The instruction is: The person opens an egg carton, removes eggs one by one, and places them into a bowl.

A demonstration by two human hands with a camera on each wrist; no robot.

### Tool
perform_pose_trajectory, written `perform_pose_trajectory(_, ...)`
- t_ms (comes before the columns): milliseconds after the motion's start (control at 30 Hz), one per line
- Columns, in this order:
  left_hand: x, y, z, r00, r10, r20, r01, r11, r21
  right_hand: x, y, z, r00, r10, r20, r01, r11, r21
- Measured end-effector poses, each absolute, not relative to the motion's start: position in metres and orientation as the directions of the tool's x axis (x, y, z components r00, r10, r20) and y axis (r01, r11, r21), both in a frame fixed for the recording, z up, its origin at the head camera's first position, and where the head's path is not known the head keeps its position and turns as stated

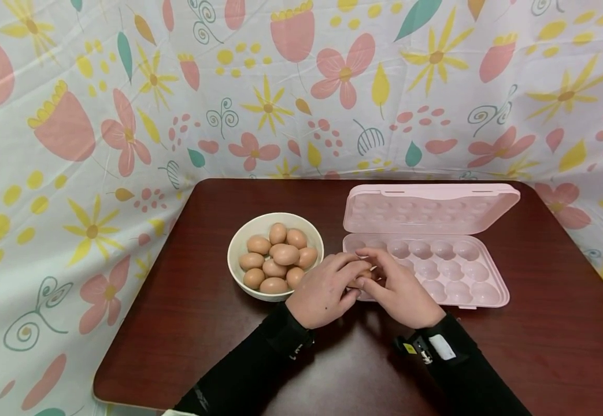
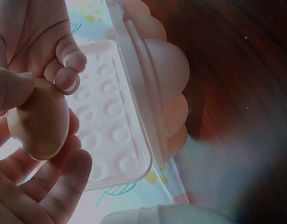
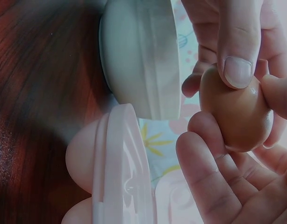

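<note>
Both of my hands hold one brown egg (image 2: 40, 121) between them, over the left end of the pink egg carton (image 1: 496, 289). My left hand (image 1: 319, 294) grips it from the bowl side, its thumb (image 3: 239, 70) on the shell in the right wrist view. From the other side, fingers of my right hand (image 1: 405, 294) curl about the same egg. In the head view the hands mostly hide it. The carton's lid (image 1: 426, 211) stands raised at the back. Just left of my hands is a cream bowl (image 1: 235, 263) with several brown eggs (image 1: 274, 267) heaped inside.
The bowl and carton stand side by side on a dark reddish-brown table (image 1: 192, 323) with rounded corners. A flower-printed cloth (image 1: 166, 115) hangs behind it and at its sides. The raised lid forms a low wall along the carton's far edge.
</note>
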State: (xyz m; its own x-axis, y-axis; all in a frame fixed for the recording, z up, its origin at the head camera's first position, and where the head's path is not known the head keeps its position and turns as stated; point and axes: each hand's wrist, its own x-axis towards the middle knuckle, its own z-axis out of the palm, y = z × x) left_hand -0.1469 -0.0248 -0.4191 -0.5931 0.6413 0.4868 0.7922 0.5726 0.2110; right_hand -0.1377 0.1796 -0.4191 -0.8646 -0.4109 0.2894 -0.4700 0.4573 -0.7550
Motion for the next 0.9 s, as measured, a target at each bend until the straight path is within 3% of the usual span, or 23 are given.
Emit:
perform_pose_trajectory(533,-0.146,-0.031,-0.418,-0.620,0.633,0.464,0.771,0.601,0.210,-0.139,0.178,-0.421,-0.863,-0.429,0.267,-0.462,0.458,-0.759)
perform_pose_trajectory(900,-0.157,-0.056,-0.408,-0.670,0.545,0.503,0.715,0.655,0.243,-0.143,0.186,-0.428,-0.862,-0.415,0.293,-0.478,0.470,-0.742)
